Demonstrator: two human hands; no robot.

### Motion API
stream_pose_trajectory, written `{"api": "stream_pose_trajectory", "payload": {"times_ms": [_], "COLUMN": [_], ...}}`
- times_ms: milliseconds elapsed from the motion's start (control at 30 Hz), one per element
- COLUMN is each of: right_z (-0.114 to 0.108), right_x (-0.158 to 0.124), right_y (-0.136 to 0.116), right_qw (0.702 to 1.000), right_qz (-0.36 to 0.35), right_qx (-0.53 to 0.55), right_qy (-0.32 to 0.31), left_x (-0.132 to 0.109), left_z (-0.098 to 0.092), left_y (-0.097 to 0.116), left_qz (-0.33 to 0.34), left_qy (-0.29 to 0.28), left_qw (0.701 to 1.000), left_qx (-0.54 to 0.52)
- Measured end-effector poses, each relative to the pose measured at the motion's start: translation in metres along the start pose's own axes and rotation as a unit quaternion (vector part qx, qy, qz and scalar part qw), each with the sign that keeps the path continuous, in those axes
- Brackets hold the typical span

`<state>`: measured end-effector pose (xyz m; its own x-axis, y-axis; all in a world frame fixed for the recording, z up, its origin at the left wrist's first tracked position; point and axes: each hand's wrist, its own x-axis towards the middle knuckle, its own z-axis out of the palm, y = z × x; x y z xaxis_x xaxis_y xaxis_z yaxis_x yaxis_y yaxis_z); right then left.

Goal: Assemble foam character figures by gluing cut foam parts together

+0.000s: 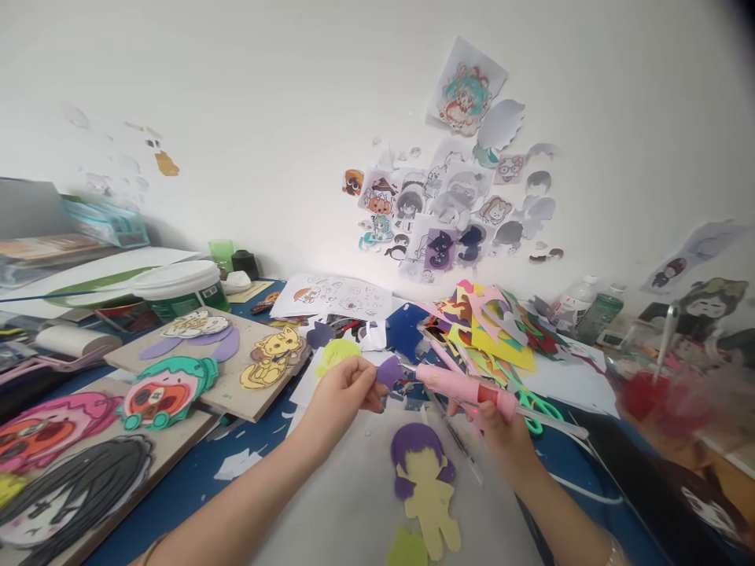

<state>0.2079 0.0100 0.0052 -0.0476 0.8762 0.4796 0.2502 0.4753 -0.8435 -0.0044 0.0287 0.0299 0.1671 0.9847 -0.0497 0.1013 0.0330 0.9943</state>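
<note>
My left hand (352,385) pinches a small purple felt piece (388,371) between thumb and fingers. Wrapped round a pink hot glue gun (454,385), my right hand (492,420) holds its nozzle close to the purple piece. Below them a pale yellow doll-shaped cutout (430,503) with purple hair (416,445) lies on a grey-white sheet (348,487). A lime green piece (406,548) lies at the doll's lower left, and another yellow-green piece (339,355) is just behind my left hand.
Finished felt characters lie on boards (236,401) at the left, near a white tub (177,284). Colored scraps (501,322) are heaped behind the glue gun. Green-handled scissors (539,413), a white cord (590,491) and bottles (605,306) are at the right. Drawings cover the wall.
</note>
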Motion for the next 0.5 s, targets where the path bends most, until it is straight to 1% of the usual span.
{"api": "stream_pose_trajectory", "payload": {"times_ms": [67,100,133,167,200,233,267,300,400,433,500], "right_z": [0.0,0.0,-0.001,-0.002,-0.003,-0.004,-0.005,-0.006,-0.007,-0.007,-0.007], "right_x": [0.001,0.001,0.002,0.002,0.002,0.002,0.003,0.003,0.004,0.004,0.005], "right_y": [0.001,0.002,0.004,0.007,0.01,0.013,0.015,0.018,0.02,0.019,0.017], "right_qw": [1.0,1.0,0.999,0.999,0.999,0.998,0.998,0.997,0.994,0.993,0.991], "right_qz": [0.003,0.005,0.008,0.012,0.018,0.027,0.035,0.043,0.062,0.066,0.072], "right_qx": [0.0,-0.004,-0.007,-0.007,-0.006,-0.005,-0.002,0.0,0.006,0.009,0.015], "right_qy": [0.016,0.024,0.032,0.04,0.045,0.051,0.059,0.068,0.093,0.101,0.114], "left_x": [-0.001,-0.002,-0.003,-0.004,-0.005,-0.005,-0.005,-0.005,-0.001,0.001,0.005], "left_z": [0.0,-0.001,-0.001,-0.002,-0.002,-0.003,-0.003,-0.003,-0.004,-0.005,-0.007], "left_y": [-0.001,-0.001,-0.002,-0.003,-0.004,-0.004,-0.005,-0.006,-0.011,-0.014,-0.018], "left_qz": [0.015,0.037,0.068,0.105,0.141,0.167,0.179,0.178,0.133,0.116,0.096], "left_qy": [0.008,0.022,0.042,0.062,0.078,0.085,0.082,0.074,0.047,0.039,0.029], "left_qw": [0.998,0.993,0.98,0.957,0.928,0.899,0.878,0.868,0.859,0.848,0.808], "left_qx": [0.058,0.113,0.183,0.262,0.337,0.396,0.436,0.458,0.492,0.515,0.58]}}
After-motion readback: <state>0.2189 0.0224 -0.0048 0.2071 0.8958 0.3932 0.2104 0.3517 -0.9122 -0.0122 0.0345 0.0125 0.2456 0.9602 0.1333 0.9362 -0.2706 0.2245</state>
